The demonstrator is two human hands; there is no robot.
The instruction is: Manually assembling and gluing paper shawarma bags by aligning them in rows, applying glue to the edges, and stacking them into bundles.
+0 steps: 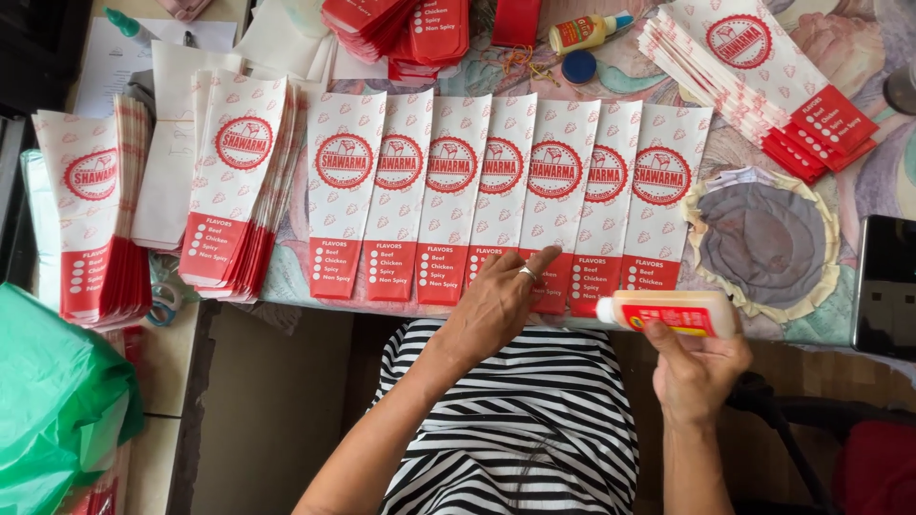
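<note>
**Glue bottle poised over a fanned row of paper sleeves**

The right hand (695, 367) is wrapped firmly around a glue bottle (673, 313), tipped sideways with its nozzle pointing left toward the row; the left hand (496, 303) lies flat, fingers spread, pressing the lower end of the middle sleeves, holding nothing, seemingly pinning them steady. The paper sleeves (448, 195), white with red round emblems and red bottoms, overlap like shingles so one edge of each shows, likely so the glue can run along them in a pass; finished-looking stacks (239, 181) sit to the left, another stack (763, 72) top right. A second glue bottle (584, 31) lies behind. The table (859, 181) wears a patterned cloth; a round cloth mat (763, 243) at right; a green plastic bag (52, 401) lower left.
</note>
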